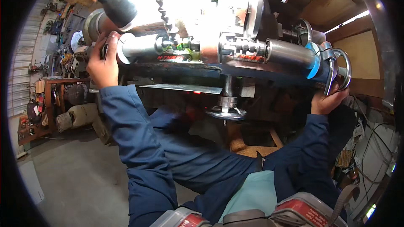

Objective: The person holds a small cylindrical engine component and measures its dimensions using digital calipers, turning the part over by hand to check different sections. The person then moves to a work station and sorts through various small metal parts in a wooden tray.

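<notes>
At each end of the machine [219, 54]: left hand [103, 65] gripping the left handwheel [96, 27], right hand [328, 101] holding the right crank [338, 69]. Best turned slowly, evenly, sleeves clear of spindle.

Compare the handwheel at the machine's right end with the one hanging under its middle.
The right-end handwheel stands on edge beside a blue collar, and the right hand grips its rim from below. The lower handwheel lies flat at the foot of a short vertical shaft, and no hand touches it. The left hand is at the machine's other end. Both are shiny metal rings.
</notes>
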Demonstrator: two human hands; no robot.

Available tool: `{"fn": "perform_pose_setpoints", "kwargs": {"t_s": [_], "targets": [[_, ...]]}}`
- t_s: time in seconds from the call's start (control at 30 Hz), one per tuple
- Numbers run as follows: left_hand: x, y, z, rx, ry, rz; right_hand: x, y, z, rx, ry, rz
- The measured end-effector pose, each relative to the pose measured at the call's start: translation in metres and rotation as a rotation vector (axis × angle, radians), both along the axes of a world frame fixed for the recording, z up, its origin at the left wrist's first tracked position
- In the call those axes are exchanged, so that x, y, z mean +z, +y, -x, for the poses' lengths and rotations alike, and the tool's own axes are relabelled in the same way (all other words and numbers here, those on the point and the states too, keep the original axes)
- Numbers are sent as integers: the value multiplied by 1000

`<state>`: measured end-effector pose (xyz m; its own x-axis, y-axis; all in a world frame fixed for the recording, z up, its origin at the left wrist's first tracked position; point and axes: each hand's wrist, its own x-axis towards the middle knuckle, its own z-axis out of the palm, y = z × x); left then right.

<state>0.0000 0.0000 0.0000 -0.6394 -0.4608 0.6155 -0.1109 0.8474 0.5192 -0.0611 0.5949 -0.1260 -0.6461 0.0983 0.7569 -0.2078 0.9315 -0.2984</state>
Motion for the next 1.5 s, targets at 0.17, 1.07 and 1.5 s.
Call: {"fn": "perform_pose_setpoints", "kwargs": {"t_s": [0.17, 1.07, 1.5], "targets": [[-27, 17, -3, 7, 215, -304, -6, -15, 3, 123, 142, 80], [-10, 22, 9, 14, 228, -427, 41, -25, 1, -83, 191, -178], [-13, 19, 8, -61, 272, -475, -7, -19, 0, 43, 163, 40]]}}
